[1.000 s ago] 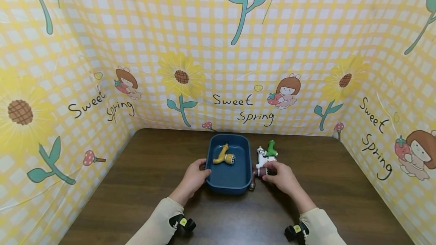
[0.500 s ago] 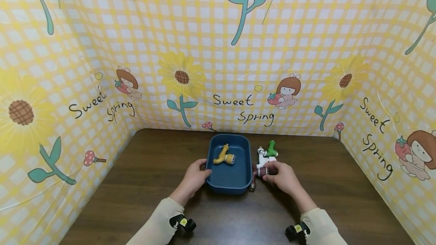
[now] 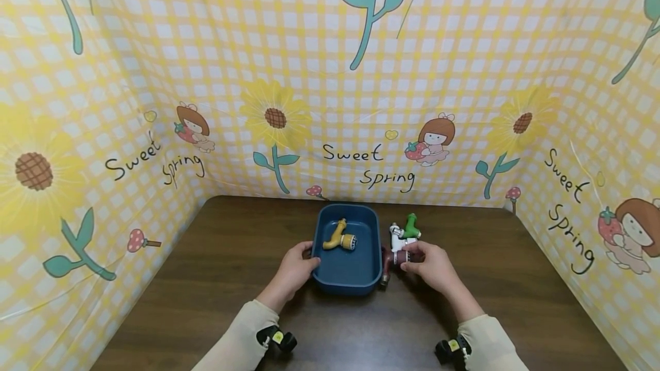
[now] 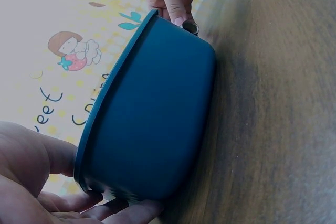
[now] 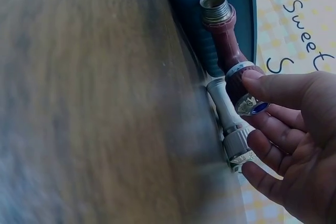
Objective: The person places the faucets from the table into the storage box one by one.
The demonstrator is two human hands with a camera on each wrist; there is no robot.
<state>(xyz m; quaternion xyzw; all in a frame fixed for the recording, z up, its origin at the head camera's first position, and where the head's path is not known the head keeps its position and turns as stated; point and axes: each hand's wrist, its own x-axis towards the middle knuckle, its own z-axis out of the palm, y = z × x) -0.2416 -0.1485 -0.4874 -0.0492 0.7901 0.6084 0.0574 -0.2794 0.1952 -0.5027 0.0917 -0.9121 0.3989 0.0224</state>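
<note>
In the head view my left hand [image 3: 296, 271] grips the left rim of a blue plastic tub [image 3: 346, 289], thumb over the edge and fingers against the outer wall. Inside the tub lies a yellow tap [image 3: 335, 238]. My right hand [image 3: 432, 267] pinches a dark red-brown tap [image 3: 387, 265] by its knob, right beside the tub's right wall. The right wrist view shows the thumb on the ribbed knob of this brown tap [image 5: 227, 45], its metal-threaded end pointing away from the hand. Behind it lies a white tap [image 3: 396, 236], partly covered by my right hand.
A green tap [image 3: 411, 226] lies behind the white one, overlapping it in the head view. All stand on a dark wooden table [image 3: 232, 233]. A yellow checked cloth [image 3: 330, 102] with sunflowers hangs around the back and sides.
My right hand and the brown tap it pinches have shifted slightly to the right. My left hand, the tub and the other taps keep their places.
</note>
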